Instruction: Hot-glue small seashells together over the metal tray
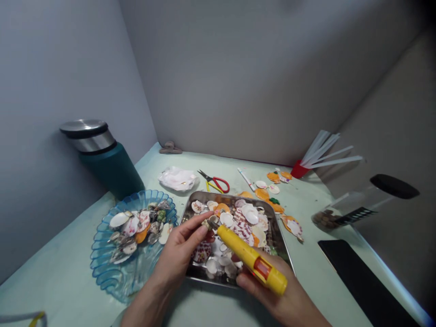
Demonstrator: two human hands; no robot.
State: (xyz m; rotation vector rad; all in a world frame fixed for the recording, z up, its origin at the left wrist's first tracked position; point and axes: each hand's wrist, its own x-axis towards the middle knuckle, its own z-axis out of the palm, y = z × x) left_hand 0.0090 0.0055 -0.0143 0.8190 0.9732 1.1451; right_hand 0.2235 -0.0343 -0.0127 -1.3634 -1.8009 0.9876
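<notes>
My left hand pinches a small shell between thumb and fingers above a metal tray filled with several shells. My right hand grips a yellow glue gun, whose nozzle touches the small shell. Both hands hover over the tray's near-left part.
A blue glass dish with shells sits left of the tray. Behind stand a teal flask, crumpled paper, scissors, a pen, glue sticks in a red holder. A clear jar and a black slab lie right.
</notes>
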